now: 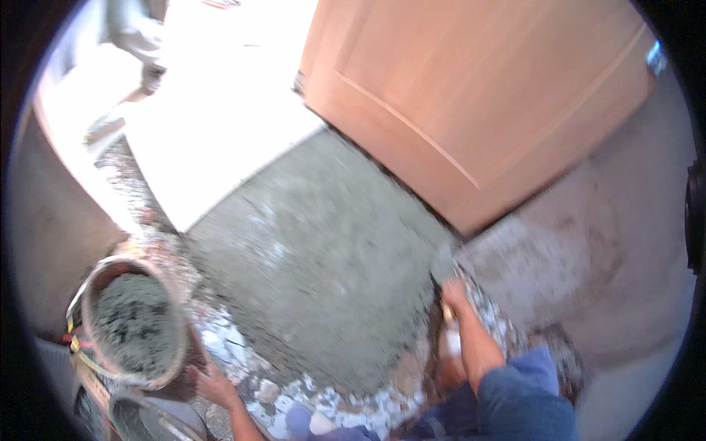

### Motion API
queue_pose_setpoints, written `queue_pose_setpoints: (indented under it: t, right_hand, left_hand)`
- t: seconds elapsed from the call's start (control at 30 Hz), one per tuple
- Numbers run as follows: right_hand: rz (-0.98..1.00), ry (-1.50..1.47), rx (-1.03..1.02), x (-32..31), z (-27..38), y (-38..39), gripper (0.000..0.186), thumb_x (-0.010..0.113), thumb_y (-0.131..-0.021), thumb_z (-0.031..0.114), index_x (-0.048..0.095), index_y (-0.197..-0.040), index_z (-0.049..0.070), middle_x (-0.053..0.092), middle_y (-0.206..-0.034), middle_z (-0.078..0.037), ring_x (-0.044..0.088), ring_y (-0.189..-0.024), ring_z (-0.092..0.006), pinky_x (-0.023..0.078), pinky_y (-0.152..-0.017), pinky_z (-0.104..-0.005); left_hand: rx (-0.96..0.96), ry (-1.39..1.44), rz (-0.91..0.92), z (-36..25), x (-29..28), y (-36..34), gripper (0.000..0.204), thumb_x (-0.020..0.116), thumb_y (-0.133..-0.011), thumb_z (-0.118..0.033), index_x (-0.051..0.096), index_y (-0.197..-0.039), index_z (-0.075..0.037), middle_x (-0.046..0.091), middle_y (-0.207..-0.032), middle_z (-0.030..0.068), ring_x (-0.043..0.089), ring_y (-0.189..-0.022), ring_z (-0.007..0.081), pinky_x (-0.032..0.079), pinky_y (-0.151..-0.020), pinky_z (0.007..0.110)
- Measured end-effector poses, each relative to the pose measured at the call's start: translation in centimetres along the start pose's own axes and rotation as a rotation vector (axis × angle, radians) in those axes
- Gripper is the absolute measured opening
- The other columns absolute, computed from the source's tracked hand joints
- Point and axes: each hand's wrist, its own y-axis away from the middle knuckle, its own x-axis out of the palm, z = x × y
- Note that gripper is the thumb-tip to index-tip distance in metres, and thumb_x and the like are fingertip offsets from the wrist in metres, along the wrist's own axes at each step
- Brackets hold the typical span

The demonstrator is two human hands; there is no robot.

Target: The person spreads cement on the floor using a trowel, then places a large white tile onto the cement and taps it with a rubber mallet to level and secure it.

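Observation:
My right hand (456,294) grips a trowel (444,261), its blade on the right corner of a patch of smoothed wet grey mortar (309,242), near the foot of a wooden door. My left hand (215,384) has its fingers apart at the lower right side of a bucket (136,331) of grey mortar at the left; whether they touch it is unclear. A second container (136,415) with a stick-like tool across it sits below the bucket, partly out of view.
A wooden panel door (471,88) bounds the mortar at upper right. A bright white slab (220,147) lies beyond it at upper left. Broken stone rubble (220,338) borders the near and left edges. A stained grey floor (551,257) extends to the right, and a wall (51,235) stands at left.

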Motion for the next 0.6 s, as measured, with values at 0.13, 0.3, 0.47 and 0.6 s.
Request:
queue_pose_setpoints:
  t: [0.13,0.3,0.47,0.6]
  right_hand:
    - [0.180,0.183,-0.040,0.2,1.7,0.1,0.023,0.052,-0.082,0.019,0.070,-0.074,0.008,0.069,-0.078,-0.019,0.067,-0.072,-0.0369,0.051,-0.065,-0.0499]
    - [0.401,0.354,-0.066,-1.1,4.3,-0.2,0.017,0.069,-0.073,0.019,0.075,-0.086,0.011,0.073,-0.092,-0.012,0.071,-0.085,-0.0303,0.056,-0.073,-0.0425]
    - [0.293,0.075,0.038,-0.9,5.6,-1.8,0.028,0.061,-0.085,0.022,0.068,-0.108,0.008,0.066,-0.111,-0.014,0.064,-0.103,-0.0316,0.050,-0.087,-0.0422]
    - [-0.139,-0.375,0.138,-0.8,5.6,-4.0,0.040,0.040,-0.097,0.025,0.055,-0.131,0.008,0.055,-0.132,-0.020,0.052,-0.120,-0.0390,0.043,-0.098,-0.0443]
  left_hand:
    - [-0.022,0.006,0.087,-1.0,-2.0,0.4,0.061,0.050,-0.096,-0.040,0.041,-0.144,-0.004,0.035,-0.155,0.0105,0.033,-0.141,0.0285,0.029,-0.109,0.046]
    - [-0.060,0.134,0.204,-1.6,-5.4,0.1,0.063,0.053,-0.094,-0.041,0.040,-0.144,-0.004,0.029,-0.157,0.0108,0.031,-0.142,0.0279,0.028,-0.108,0.047]
    - [-0.120,0.117,0.318,-2.0,-8.5,-0.6,0.064,0.049,-0.095,-0.043,0.037,-0.147,-0.007,0.030,-0.156,0.0126,0.033,-0.141,0.0307,0.025,-0.112,0.049]
    - [0.152,-0.102,0.223,-2.2,-8.2,-1.4,0.067,0.045,-0.095,-0.046,0.033,-0.149,-0.008,0.029,-0.156,0.0137,0.037,-0.138,0.0332,0.026,-0.112,0.051]
